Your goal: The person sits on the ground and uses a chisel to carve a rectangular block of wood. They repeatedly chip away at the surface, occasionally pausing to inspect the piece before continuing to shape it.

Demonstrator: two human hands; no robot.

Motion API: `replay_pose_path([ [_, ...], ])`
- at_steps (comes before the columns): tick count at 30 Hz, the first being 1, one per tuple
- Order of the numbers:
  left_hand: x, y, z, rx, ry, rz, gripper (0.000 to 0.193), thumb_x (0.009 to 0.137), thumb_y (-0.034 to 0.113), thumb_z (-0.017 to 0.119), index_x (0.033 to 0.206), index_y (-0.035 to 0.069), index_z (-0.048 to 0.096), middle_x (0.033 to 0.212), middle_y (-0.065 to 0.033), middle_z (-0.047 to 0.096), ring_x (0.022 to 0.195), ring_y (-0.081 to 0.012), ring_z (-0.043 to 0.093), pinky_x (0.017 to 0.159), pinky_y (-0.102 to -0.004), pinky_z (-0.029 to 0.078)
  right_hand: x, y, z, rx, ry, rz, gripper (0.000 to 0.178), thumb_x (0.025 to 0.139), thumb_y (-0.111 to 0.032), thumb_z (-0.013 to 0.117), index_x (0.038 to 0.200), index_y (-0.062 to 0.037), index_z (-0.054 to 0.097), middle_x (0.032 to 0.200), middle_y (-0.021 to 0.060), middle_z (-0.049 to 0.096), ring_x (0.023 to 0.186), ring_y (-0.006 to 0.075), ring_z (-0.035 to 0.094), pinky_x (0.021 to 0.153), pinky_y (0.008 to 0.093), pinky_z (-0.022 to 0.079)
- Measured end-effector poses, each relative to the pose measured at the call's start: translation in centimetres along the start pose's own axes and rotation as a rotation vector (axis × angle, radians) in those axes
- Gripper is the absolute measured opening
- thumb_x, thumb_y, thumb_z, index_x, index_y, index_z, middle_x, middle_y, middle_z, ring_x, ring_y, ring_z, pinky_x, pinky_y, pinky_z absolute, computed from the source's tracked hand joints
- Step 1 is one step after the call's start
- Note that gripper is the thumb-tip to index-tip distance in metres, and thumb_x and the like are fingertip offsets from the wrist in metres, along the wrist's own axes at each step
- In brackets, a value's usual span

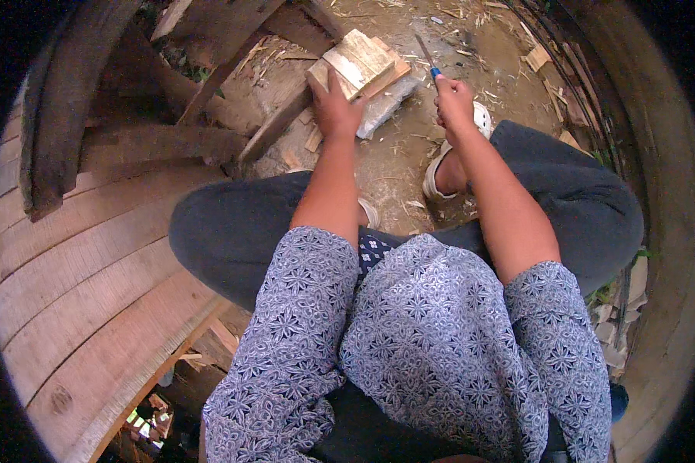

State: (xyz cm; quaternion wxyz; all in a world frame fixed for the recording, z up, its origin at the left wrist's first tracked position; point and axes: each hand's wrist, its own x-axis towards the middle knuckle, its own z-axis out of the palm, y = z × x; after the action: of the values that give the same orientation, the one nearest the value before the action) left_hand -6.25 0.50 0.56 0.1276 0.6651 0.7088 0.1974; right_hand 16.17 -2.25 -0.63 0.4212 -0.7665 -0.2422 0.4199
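My left hand (337, 110) grips the near edge of a pale, rough wooden block (361, 60), one finger stretched over its top face. The block lies on a flat piece of orange-brown wood (399, 68), and under both is a grey stone-like slab (388, 108). In my right hand (454, 104), closed in a fist, is a tool with a blue handle (435, 72) and a narrow dark blade (425, 51). Its blade points up and away to the left, apart from the block. Whether it is a knife or a chisel I cannot tell.
Wood chips and shavings litter the dirt floor (394, 179). Dark timber pieces (150, 147) stand at the left, above a curved-looking plank surface (108, 247). A wooden beam (278, 122) leans beside the block. Dark cables (567, 58) run along the right.
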Motion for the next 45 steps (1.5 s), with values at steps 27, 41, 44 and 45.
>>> replay_pose_path([
  [27, 3.6, -5.7, -6.0, -0.348, -0.421, 0.151, 0.047, 0.087, 0.030, 0.074, 0.127, 0.005, 0.065, 0.127, -0.0196, 0.065, 0.118, -0.0285, 0.062, 0.102, -0.0357, 0.046, -4.8, -2.6, 6.2, -0.047, 0.183, 0.001, 0.047, 0.087, -0.047, 0.065, 0.111, -0.0067, 0.063, 0.103, 0.0201, 0.070, 0.099, 0.0398, 0.066, 0.088, 0.0484, 0.050],
  [41, 0.5, -0.9, -5.2, 0.297, -0.319, 0.340, 0.115, 0.054, 0.031, 0.093, 0.151, 0.020, 0.031, 0.152, -0.0181, 0.031, 0.143, -0.0431, 0.027, 0.114, -0.0581, 0.028, -2.6, 0.0, 5.3, -0.236, 0.034, -0.051, 0.060, 0.075, -0.050, 0.079, 0.116, -0.0087, 0.062, 0.107, 0.0168, 0.069, 0.100, 0.0347, 0.067, 0.089, 0.0439, 0.051],
  [44, 1.6, -0.8, -5.2, 0.291, -0.364, 0.350, 0.124, 0.050, 0.031, 0.095, 0.153, 0.019, 0.027, 0.150, -0.0175, 0.035, 0.142, -0.0427, 0.029, 0.114, -0.0568, 0.030, -2.9, -0.3, 5.4, -0.241, 0.056, -0.065, 0.055, 0.079, -0.048, 0.076, 0.114, -0.0081, 0.063, 0.104, 0.0175, 0.070, 0.098, 0.0355, 0.067, 0.088, 0.0446, 0.051],
  [45, 1.9, -0.6, -5.2, 0.279, -0.379, 0.362, 0.126, 0.049, 0.032, 0.095, 0.154, 0.019, 0.026, 0.149, -0.0173, 0.037, 0.142, -0.0425, 0.031, 0.113, -0.0561, 0.032, -2.8, -0.6, 5.3, -0.228, 0.078, -0.066, 0.053, 0.080, -0.047, 0.075, 0.114, -0.0078, 0.063, 0.104, 0.0180, 0.070, 0.097, 0.0358, 0.067, 0.088, 0.0449, 0.051],
])
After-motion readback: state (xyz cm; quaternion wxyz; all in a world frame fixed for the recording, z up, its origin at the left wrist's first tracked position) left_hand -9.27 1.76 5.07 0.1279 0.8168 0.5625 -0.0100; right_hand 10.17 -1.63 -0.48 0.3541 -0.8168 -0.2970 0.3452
